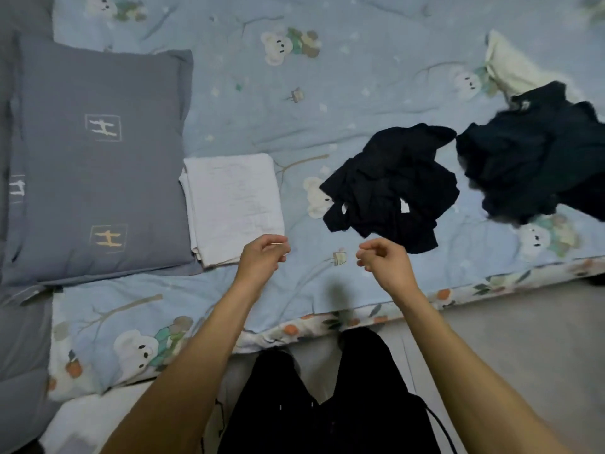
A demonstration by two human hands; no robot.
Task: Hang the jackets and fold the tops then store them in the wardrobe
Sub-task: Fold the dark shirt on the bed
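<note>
A folded white top (234,204) lies flat on the bed beside the pillow. A crumpled black top (389,186) lies to its right. Further right sits a heap of dark garments (537,165), with a cream garment (514,67) partly under it behind. My left hand (262,258) hovers just off the folded top's near right corner, fingers curled, holding nothing. My right hand (383,262) hovers just below the black top's near edge, fingers curled loosely and empty. Neither hand touches cloth.
A grey pillow (98,165) with embroidered marks lies at the left. The blue bear-print quilt (262,103) covers the bed. The bed's edge (327,322) runs in front of my legs. Grey floor (523,339) shows at the lower right.
</note>
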